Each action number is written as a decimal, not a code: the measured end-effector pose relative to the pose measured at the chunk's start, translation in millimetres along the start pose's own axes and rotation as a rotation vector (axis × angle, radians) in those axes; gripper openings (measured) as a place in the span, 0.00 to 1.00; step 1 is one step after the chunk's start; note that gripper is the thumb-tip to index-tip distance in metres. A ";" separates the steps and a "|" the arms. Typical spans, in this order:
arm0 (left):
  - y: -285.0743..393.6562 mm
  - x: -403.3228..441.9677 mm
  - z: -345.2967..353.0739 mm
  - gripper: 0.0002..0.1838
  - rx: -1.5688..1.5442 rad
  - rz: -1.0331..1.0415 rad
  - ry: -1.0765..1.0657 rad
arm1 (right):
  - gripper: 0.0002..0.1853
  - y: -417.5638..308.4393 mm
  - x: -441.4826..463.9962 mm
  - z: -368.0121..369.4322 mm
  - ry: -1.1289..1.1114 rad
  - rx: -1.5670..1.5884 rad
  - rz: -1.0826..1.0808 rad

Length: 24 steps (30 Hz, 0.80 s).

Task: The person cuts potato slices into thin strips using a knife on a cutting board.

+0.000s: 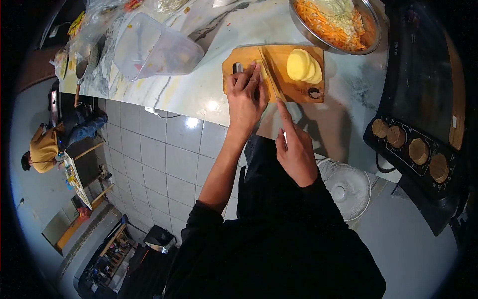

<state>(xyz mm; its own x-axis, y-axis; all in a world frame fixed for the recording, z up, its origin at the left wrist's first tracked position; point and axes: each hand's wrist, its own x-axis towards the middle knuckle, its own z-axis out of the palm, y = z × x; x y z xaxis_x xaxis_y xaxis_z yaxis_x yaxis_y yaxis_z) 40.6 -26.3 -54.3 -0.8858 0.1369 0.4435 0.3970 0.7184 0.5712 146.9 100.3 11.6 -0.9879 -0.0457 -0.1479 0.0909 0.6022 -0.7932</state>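
My right hand (297,149) is closed around a kitchen knife (271,77), index finger stretched along the back of its blade. The blade lies across a wooden cutting board (279,92). My left hand (244,99) presses its bunched fingers on yellow potato (264,73) at the blade's left side; the fingers hide most of this piece. Several round slices of potato (301,66) overlap in a stack on the board's right half, apart from the knife. A dark oval hole (314,93) marks the board's lower right corner.
A steel bowl (374,42) of shredded orange and pale vegetables stands at back right. At left are a clear plastic tub (149,50) and a pan (87,65). The stove (413,144) is at right, a fan (343,192) below the counter. Another person (47,147) is far left.
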 end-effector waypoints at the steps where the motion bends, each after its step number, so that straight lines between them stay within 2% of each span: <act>1: 0.3 0.5 0.3 0.20 -0.002 0.000 -0.004 | 0.44 0.1 1.2 1.4 0.001 0.001 0.004; 9: -1.1 -1.7 1.1 0.19 0.051 0.006 -0.029 | 0.49 -8.4 7.3 7.3 -0.028 -0.085 0.016; 10: -1.3 -2.0 1.3 0.19 0.051 0.006 -0.031 | 0.49 -11.2 7.5 7.0 -0.028 -0.084 0.018; 12: -1.4 -2.0 1.8 0.19 0.054 0.009 -0.024 | 0.43 -16.3 7.6 6.3 -0.058 -0.060 0.091; 19: -2.1 -2.0 3.3 0.19 0.042 0.004 -0.007 | 0.43 -9.5 7.3 9.0 -0.039 -0.065 0.047; 24: 2.3 -0.2 1.0 0.17 0.015 -0.024 -0.012 | 0.47 -12.7 10.4 1.7 -0.128 -0.142 0.104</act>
<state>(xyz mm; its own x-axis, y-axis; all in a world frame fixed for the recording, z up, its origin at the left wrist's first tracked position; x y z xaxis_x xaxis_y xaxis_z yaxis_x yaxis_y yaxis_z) 41.5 -24.0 -53.8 -0.8976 0.1277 0.4218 0.3723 0.7319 0.5707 135.7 90.8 19.1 -0.9494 -0.0726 -0.3054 0.1641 0.7147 -0.6800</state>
